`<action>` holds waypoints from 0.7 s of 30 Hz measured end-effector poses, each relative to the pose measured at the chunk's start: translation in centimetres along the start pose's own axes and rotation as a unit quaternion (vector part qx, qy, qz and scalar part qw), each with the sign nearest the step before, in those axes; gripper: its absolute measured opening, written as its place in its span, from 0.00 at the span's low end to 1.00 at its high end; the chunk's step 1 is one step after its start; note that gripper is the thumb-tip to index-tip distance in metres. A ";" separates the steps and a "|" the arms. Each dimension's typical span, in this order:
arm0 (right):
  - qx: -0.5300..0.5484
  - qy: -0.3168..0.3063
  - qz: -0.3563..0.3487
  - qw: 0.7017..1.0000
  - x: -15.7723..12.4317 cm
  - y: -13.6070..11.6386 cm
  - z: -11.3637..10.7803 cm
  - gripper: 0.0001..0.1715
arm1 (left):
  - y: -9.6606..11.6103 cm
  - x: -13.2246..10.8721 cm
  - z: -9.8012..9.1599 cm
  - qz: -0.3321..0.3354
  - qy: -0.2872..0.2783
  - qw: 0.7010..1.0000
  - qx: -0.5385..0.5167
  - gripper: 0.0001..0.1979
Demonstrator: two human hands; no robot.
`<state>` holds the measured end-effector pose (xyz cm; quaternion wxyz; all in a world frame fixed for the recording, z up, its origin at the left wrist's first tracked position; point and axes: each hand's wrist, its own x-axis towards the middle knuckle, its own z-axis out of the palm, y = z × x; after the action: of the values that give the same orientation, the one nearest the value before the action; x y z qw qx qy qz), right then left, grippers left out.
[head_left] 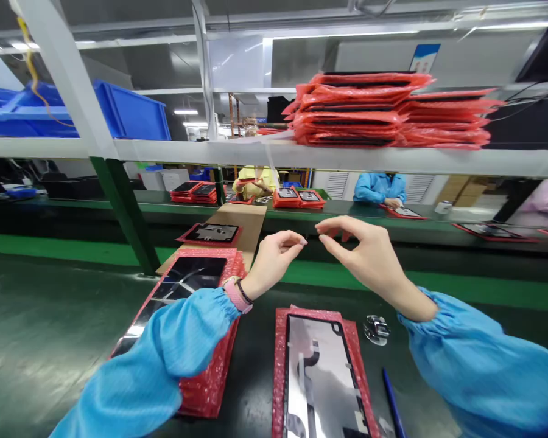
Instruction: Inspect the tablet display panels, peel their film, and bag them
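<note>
Both my hands are raised above the bench, fingertips facing across a narrow gap. My left hand (278, 258) has thumb and forefinger pinched together; anything between them is too small to make out. On my right hand (368, 249) the fingers are bent, with a slight gap between thumb and forefinger and nothing visible there. Below them lies a flat screen panel (322, 371), its silvery back up with black edges and tape strips, on a red bubble-wrap sleeve (281, 359). Under my left forearm a glossy black screen panel (196, 274) rests on stacked red bubble-wrap sleeves (210, 389).
Right of the panel are a crumpled clear and silvery piece (377, 330) and a blue pen (393, 401). Another panel (212, 233) lies on a brown board (242, 216). Overhead, a white shelf (256, 153) carries red-wrapped stacks (351, 112) and blue bins (130, 112). Co-workers sit opposite.
</note>
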<state>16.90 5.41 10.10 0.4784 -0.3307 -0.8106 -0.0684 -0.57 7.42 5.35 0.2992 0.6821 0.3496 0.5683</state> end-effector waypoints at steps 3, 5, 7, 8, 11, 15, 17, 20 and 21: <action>0.037 -0.061 0.106 0.992 -2.7 0.1 -1.1 0.06 | 0.7 -1.8 2.0 -0.022 -0.062 0.998 0.001 0.05; 0.040 -0.094 0.151 0.983 -4.3 0.3 -1.7 0.06 | 0.9 -2.6 3.3 -0.034 -0.091 0.995 0.016 0.09; 0.044 -0.122 0.196 0.972 -5.7 0.6 -2.2 0.07 | 0.9 -3.3 4.5 -0.043 -0.116 0.992 0.036 0.12; 0.047 -0.130 0.216 0.967 -6.3 0.8 -2.4 0.07 | 0.9 -3.6 5.1 -0.046 -0.127 0.990 0.046 0.14; 0.069 -0.137 0.265 0.952 -8.2 1.6 -3.1 0.05 | 0.9 -4.5 6.8 -0.057 -0.159 0.983 0.071 0.19; 0.169 -0.118 0.372 0.905 -12.2 3.4 -3.2 0.06 | -0.2 -6.9 8.6 -0.084 -0.222 0.963 0.125 0.27; 0.194 -0.098 0.424 0.879 -15.6 4.3 -2.6 0.10 | -1.8 -9.2 9.0 -0.066 -0.250 0.943 0.209 0.34; 0.215 -0.073 0.507 0.832 -21.3 4.9 -0.9 0.16 | -5.0 -13.2 9.5 0.052 -0.240 0.906 0.343 0.25; 0.220 -0.069 0.533 0.814 -23.0 4.9 -0.2 0.17 | -6.1 -14.5 9.6 0.065 -0.249 0.900 0.352 0.19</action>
<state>27.45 -1.68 -9.76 0.4427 -0.6006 -0.5318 0.4006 6.50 -1.02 -9.49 0.0794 0.8835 0.3956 0.2378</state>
